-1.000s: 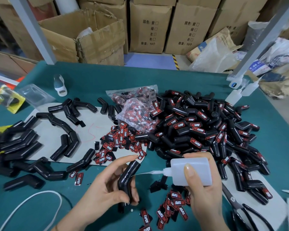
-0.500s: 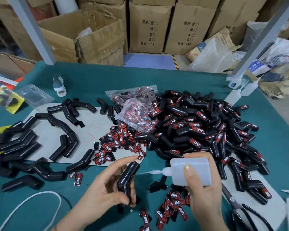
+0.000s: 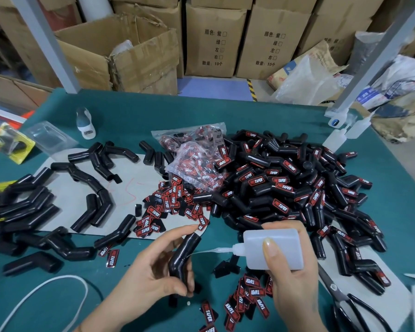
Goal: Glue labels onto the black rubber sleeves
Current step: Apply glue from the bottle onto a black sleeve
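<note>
Glue applied to sleeve at front of table (image 3: 130, 121).
Left hand (image 3: 151, 267) grips a bent black rubber sleeve (image 3: 182, 257) upright (fingers curled round it); right hand (image 3: 290, 281) clasps the glue bottle (image 3: 273, 249), nozzle touching the sleeve.

A bent black rubber sleeve (image 3: 183, 257) stands nearly upright in the left hand (image 3: 151, 276) near the tabletop's (image 3: 134, 116) front edge. A translucent glue bottle (image 3: 272, 249), gripped sideways by the right hand (image 3: 291, 281), points its thin nozzle at the sleeve's middle. Red-and-black labels (image 3: 246, 298) lie scattered just below.
</note>
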Demonstrator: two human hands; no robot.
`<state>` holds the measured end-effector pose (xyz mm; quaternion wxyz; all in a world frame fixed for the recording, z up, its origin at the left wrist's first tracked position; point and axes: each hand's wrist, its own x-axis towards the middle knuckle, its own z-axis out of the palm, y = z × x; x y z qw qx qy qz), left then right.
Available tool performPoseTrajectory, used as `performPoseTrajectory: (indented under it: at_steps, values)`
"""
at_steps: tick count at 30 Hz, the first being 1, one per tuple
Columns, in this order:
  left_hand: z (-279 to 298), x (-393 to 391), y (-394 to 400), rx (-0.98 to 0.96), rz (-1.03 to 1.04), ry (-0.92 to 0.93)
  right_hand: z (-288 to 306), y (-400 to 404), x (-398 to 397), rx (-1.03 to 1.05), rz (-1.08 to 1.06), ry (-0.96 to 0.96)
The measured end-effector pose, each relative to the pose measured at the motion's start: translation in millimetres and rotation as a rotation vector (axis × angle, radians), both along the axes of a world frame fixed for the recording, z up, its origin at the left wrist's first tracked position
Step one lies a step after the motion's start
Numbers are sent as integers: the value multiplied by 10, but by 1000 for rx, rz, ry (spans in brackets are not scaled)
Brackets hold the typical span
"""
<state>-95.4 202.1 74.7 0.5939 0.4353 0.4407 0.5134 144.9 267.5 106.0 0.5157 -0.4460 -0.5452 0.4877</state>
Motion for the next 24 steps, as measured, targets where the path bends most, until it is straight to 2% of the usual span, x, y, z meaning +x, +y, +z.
performPoseTrajectory:
  at_steps: [24]
  values:
    - [20, 11, -9, 4, -6, 71, -3, 15, 2, -7, -22, 18]
